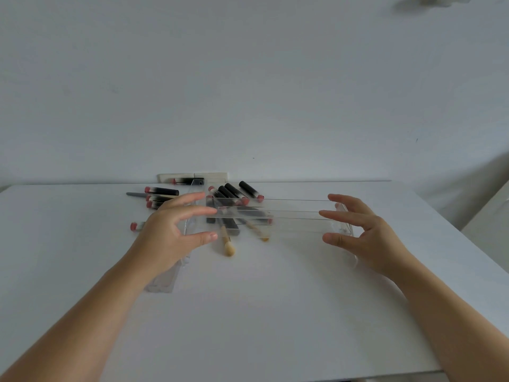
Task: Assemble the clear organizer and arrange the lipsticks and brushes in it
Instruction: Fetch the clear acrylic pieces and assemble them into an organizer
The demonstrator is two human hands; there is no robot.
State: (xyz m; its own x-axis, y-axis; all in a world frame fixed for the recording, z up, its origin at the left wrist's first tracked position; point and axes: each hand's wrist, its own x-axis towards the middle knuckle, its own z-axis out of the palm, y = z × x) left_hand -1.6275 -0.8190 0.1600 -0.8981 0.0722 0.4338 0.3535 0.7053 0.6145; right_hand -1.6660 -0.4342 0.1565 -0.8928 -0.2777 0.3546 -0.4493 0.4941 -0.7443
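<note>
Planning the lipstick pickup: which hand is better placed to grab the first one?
Left. The left hand hovers beside the lipsticks at the table's far left; the right hand is at the organizer's opposite end.

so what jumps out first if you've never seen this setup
Two open hands, left hand and right hand, hover at either end of the clear organizer in the middle of the white table. Behind it, toward the wall, lies a loose scatter of black lipsticks with pink ends. A tan brush lies just in front of the organizer, near the left hand.
</note>
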